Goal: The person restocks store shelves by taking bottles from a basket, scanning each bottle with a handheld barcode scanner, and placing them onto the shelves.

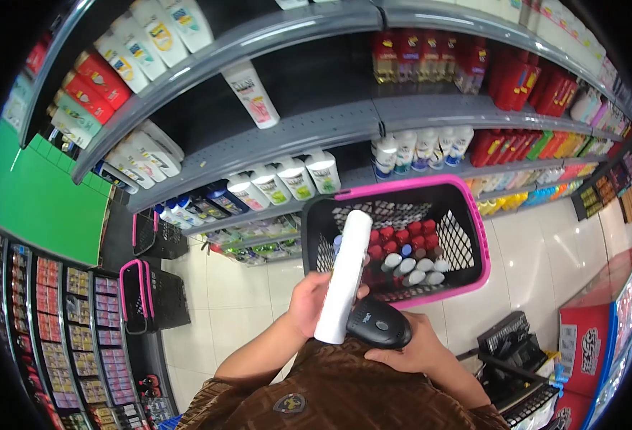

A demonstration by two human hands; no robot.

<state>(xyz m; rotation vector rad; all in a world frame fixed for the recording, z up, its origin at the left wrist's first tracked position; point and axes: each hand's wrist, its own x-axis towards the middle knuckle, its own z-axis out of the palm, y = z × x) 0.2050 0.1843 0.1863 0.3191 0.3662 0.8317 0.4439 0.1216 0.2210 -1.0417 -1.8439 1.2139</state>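
My left hand point(311, 304) is closed around a white bottle point(345, 276), tilted slightly, its plain side toward me. In my right hand point(420, 345) is a black barcode scanner point(379, 322), its head up against the lower part of the bottle. Just beyond both hands is a black basket with a pink rim point(478, 236). Inside it stand several bottles with red caps point(405, 233) and several with whitish caps point(416, 276). Part of the basket's left side is hidden behind the white bottle.
Grey shelves point(287, 136) curve across the back, with a lone white bottle point(253, 94) and rows of white bottles point(294, 178). More black baskets point(165, 299) stand on the tiled floor at left. A red display case point(585, 337) and black rack point(516, 351) are at right.
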